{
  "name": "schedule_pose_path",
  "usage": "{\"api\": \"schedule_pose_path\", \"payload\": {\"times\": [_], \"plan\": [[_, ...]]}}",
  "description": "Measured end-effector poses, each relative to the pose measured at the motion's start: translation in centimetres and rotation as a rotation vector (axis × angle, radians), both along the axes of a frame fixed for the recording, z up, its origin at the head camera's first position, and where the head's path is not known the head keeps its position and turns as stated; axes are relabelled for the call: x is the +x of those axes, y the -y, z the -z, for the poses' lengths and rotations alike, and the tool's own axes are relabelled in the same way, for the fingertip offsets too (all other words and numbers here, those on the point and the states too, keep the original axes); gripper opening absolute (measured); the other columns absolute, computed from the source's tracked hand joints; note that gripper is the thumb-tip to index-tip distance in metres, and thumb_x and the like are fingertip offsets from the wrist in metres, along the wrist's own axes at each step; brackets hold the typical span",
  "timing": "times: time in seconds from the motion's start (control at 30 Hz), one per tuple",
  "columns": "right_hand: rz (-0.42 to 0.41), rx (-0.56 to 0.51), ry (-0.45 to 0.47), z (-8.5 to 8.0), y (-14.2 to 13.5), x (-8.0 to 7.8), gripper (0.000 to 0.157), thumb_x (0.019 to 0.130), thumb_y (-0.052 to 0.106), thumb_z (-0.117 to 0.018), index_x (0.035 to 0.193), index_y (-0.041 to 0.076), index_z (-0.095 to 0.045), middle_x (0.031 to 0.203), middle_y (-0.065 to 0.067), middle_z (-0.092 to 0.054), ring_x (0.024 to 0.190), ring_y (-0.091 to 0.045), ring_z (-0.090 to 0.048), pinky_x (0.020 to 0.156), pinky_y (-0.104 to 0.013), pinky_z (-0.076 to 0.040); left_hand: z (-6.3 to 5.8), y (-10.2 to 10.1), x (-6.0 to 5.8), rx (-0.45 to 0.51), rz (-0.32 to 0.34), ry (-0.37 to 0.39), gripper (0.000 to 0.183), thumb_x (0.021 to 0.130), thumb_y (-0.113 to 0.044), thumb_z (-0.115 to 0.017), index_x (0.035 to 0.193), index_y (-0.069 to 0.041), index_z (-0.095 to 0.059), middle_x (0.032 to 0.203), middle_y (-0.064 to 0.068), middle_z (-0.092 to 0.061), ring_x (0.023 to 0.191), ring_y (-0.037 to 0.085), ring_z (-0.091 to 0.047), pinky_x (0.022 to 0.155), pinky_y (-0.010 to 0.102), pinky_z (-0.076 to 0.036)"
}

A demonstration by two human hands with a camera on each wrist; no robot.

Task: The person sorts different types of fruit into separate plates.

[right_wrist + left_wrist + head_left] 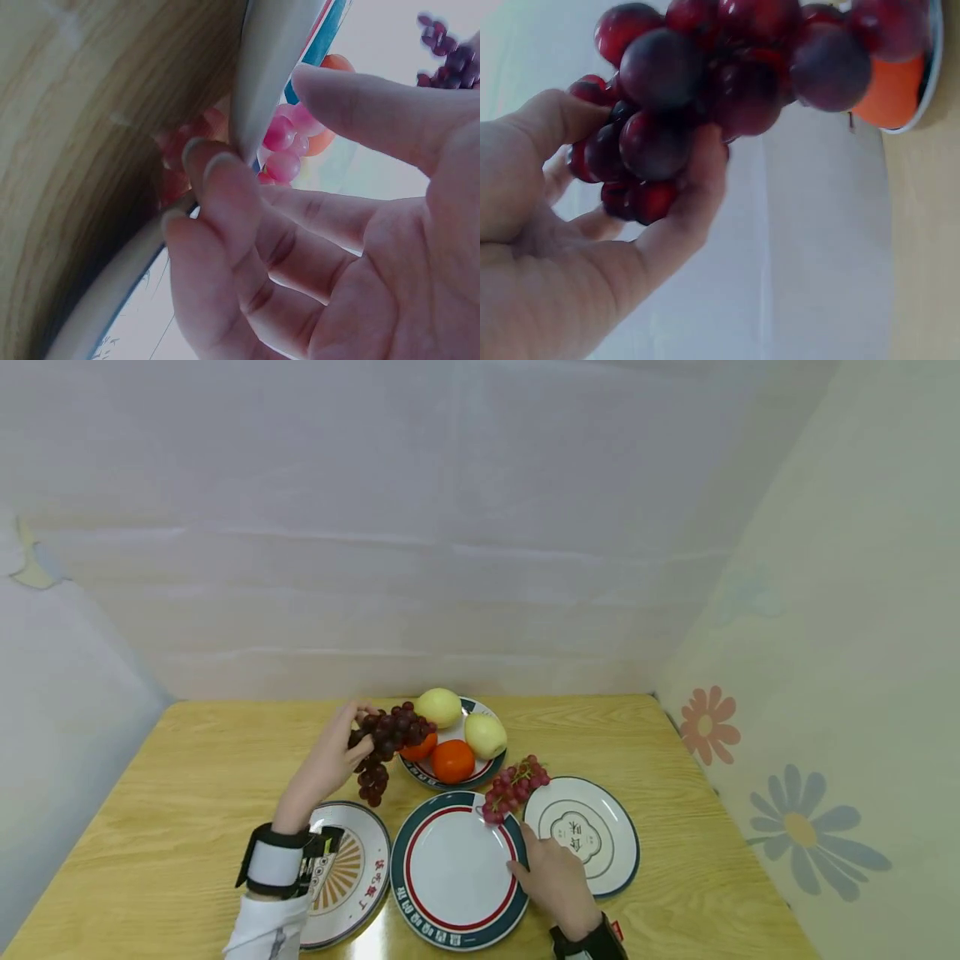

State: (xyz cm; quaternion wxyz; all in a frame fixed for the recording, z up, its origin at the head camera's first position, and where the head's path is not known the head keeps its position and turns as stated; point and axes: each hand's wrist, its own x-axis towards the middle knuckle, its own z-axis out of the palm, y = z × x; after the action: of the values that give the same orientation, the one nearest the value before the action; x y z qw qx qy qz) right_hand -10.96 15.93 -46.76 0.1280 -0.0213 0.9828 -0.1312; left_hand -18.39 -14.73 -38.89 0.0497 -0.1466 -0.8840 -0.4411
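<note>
My left hand (333,756) grips a bunch of dark red grapes (386,735) beside the fruit plate; thumb and fingers hold it in the left wrist view, with the grapes (667,82) hanging past the fingertips. My right hand (555,877) is at the right rim of the middle plate (457,868), which is white with a green band and red ring. The thumb lies over that rim, and the curled fingers (225,195) meet its outer edge between two plates. A lighter red bunch of grapes (513,789) lies across the middle plate's upper right rim.
At the back, a green-rimmed plate (491,770) bears two yellow-green fruits (486,735) and orange fruits (453,762). A white plate (615,835) stands at right, and a sunburst-patterned plate (375,868) at left, partly under my left forearm. The wooden table (150,827) meets walls behind.
</note>
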Motion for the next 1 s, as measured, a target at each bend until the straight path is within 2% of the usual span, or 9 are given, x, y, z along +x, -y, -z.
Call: {"api": "schedule_pose_path", "payload": {"times": [0.13,0.27,0.37,0.47,0.63,0.73,0.8,0.87,1.0], "plan": [[0.007,0.013,0.011,0.0,-0.1,-0.1,0.060,0.082,0.035,-0.068,0.130,0.004,-0.049,0.060,-0.002,-0.054,0.048,-0.013,-0.046,0.043,-0.026,-0.031,1.7,2.0,3.4,0.012,0.024,0.085,0.026,0.090,0.002,-0.050,0.115,-0.002,-0.042,0.106,0.019,-0.050,0.084,0.021,-0.049,0.062,0.024,-0.042],[0.009,0.025,0.017,-0.1,-0.1,-0.1,0.061,0.082,0.035,-0.067,0.132,0.005,-0.048,0.057,-0.001,-0.050,0.047,-0.013,-0.045,0.043,-0.025,-0.030,3.6,4.2,6.3,0.029,0.037,0.233,0.027,0.092,0.000,-0.050,0.116,-0.003,-0.039,0.112,0.022,-0.048,0.090,0.023,-0.051,0.064,0.026,-0.043],[0.013,0.033,0.011,-0.2,0.0,-0.1,0.062,0.082,0.036,-0.068,0.132,0.005,-0.048,0.057,-0.001,-0.050,0.048,-0.013,-0.045,0.043,-0.025,-0.029,4.9,5.5,7.8,0.045,0.016,0.339,0.028,0.093,0.000,-0.048,0.118,-0.002,-0.035,0.115,0.024,-0.046,0.097,0.025,-0.053,0.068,0.027,-0.044],[0.017,0.036,0.009,-0.3,0.0,0.0,0.061,0.082,0.036,-0.068,0.132,0.006,-0.048,0.055,-0.001,-0.048,0.046,-0.013,-0.044,0.042,-0.025,-0.028,5.8,6.3,8.8,0.028,-0.028,0.378,0.028,0.092,0.004,-0.045,0.117,0.002,-0.032,0.109,0.025,-0.049,0.093,0.025,-0.053,0.067,0.026,-0.042],[0.022,0.030,0.011,-0.2,-0.1,0.0,0.061,0.082,0.035,-0.068,0.131,0.005,-0.049,0.053,0.000,-0.046,0.043,-0.013,-0.044,0.041,-0.025,-0.026,5.8,6.4,9.3,-0.199,-0.118,0.406,0.032,0.089,0.005,-0.040,0.119,0.009,-0.031,0.107,0.036,-0.045,0.096,0.044,-0.051,0.077,0.046,-0.047],[0.010,0.020,0.013,-0.2,-0.3,-0.1,0.060,0.082,0.036,-0.067,0.131,0.006,-0.049,0.056,-0.001,-0.052,0.045,-0.013,-0.045,0.042,-0.025,-0.027,5.0,5.8,9.4,-0.388,-0.180,0.423,0.037,0.089,0.001,-0.043,0.124,0.009,-0.034,0.115,0.041,-0.041,0.103,0.055,-0.043,0.081,0.059,-0.040],[-0.011,0.009,0.002,-0.4,-0.6,-0.3,0.058,0.082,0.036,-0.067,0.129,0.006,-0.051,0.059,-0.002,-0.054,0.048,-0.013,-0.045,0.042,-0.026,-0.028,4.3,5.0,9.6,-0.477,-0.237,0.384,0.040,0.087,0.000,-0.047,0.125,0.009,-0.038,0.117,0.041,-0.041,0.101,0.059,-0.041,0.081,0.062,-0.038],[-0.027,-0.007,-0.027,-1.0,-1.1,-0.8,0.056,0.082,0.035,-0.067,0.128,0.006,-0.052,0.059,-0.003,-0.056,0.049,-0.013,-0.046,0.043,-0.026,-0.029,3.7,3.9,9.8,-0.512,-0.298,0.284,0.042,0.084,0.000,-0.050,0.124,0.010,-0.042,0.119,0.040,-0.040,0.103,0.060,-0.037,0.082,0.065,-0.037],[-0.100,0.007,-0.227,-2.4,-2.2,-3.0,0.054,0.080,0.032,-0.071,0.125,0.008,-0.056,0.081,-0.009,-0.065,0.066,-0.018,-0.058,0.050,-0.031,-0.044,3.3,1.4,9.6,-0.477,-0.344,-0.042,0.041,0.082,0.002,-0.054,0.122,0.009,-0.048,0.123,0.036,-0.044,0.113,0.055,-0.037,0.089,0.064,-0.038]]}}
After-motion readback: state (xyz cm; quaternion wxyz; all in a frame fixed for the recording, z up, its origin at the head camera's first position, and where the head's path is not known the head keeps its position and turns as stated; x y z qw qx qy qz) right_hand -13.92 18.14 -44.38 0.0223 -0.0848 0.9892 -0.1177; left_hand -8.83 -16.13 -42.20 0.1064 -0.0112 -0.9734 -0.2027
